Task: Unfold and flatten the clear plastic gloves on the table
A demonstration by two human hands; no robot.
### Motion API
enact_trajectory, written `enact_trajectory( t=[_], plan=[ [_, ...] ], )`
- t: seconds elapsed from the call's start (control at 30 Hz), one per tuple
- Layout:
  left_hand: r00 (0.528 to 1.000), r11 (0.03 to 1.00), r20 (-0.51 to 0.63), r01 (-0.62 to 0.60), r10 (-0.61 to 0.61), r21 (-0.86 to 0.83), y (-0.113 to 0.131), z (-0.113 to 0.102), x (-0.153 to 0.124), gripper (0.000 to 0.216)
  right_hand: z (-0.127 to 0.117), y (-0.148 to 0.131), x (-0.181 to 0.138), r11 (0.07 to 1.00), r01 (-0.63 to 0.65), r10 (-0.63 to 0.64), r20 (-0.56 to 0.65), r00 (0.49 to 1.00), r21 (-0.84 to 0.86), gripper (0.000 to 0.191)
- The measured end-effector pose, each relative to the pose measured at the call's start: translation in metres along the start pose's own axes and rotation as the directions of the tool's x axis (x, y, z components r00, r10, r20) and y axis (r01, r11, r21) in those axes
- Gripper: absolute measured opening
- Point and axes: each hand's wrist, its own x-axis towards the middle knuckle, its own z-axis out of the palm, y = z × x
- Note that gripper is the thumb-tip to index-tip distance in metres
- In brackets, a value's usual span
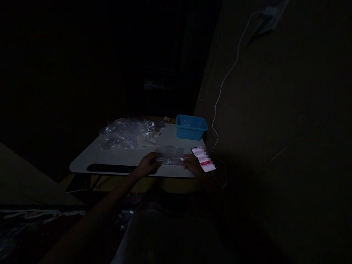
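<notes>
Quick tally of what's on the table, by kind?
Blue bin: 1
Lit phone: 1
Flat clear bag near the front edge: 1
Pile of clear bags: 1 (too dim to count singly)
Small reddish item: 1
Total: 5

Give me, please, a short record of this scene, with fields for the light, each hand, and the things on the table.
light: very dim, fine detail is lost
surface: small white table
left hand: on the left end of a flat clear plastic bag
right hand: on the right end of the same bag; whether it pinches cannot be told
back left: pile of clear bags
back right: blue plastic tub
beside right hand: phone, screen lit
wall: white cable hanging down
</notes>
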Motion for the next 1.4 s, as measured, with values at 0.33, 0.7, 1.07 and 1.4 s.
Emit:
enact_trajectory(
  t=[0.33,0.7,1.07,1.4],
  plan=[
    [0.986,0.984,-0.114,0.109,-0.125,-0.139,-0.009,0.009,0.004,0.034,0.0,0.007,0.014,0.989,0.135,-0.14,-0.084,0.987,-0.062,0.035],
    [0.997,0.999,-0.066,0.044,-0.043,0.011,-0.001,0.005,0.004,0.03,-0.003,0.006,0.005,0.997,-0.069,0.074,-0.136,0.988,0.041,0.037],
    [0.998,0.998,-0.041,0.046,-0.049,-0.052,0.001,0.005,0.003,0.03,-0.003,0.007,0.006,1.0,0.014,-0.015,-0.017,1.0,-0.023,0.034],
    [0.993,0.962,0.045,0.12,-0.112,-0.247,0.001,0.004,0.001,0.035,-0.002,0.011,0.014,0.999,-0.042,0.042,0.028,0.999,-0.025,0.038]
  ],
)
